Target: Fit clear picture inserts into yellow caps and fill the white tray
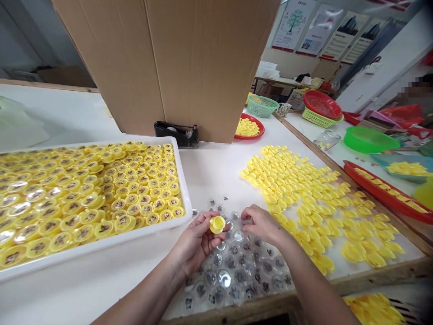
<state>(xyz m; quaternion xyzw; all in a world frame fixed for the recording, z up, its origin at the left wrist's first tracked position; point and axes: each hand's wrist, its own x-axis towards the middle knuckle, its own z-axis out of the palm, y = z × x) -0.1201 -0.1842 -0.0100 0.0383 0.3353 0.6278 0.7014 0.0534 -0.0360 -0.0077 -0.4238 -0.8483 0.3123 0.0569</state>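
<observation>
My left hand (199, 234) holds a small yellow plastic cup-shaped piece (217, 224) between thumb and fingers, its hollow side facing up. Just to the right, my right hand (262, 223) is low over the clear round discs, fingers curled together; whether a disc is pinched in them I cannot make out. Many clear discs with dark printed pictures (240, 276) lie spread on the table below and between both hands. Left of them, a white tray (184, 198) is filled with rows of yellow pieces (132, 198) that have printed round tops.
Loose yellow pieces (287, 180) cover the table to the right. A tall cardboard sheet (176, 58) stands behind, with a black tape dispenser (177, 133) at its foot. Further right are a red plate (260, 131), a green basket (262, 106) and a long red tray (389, 192). A wooden edge (382, 275) borders the table.
</observation>
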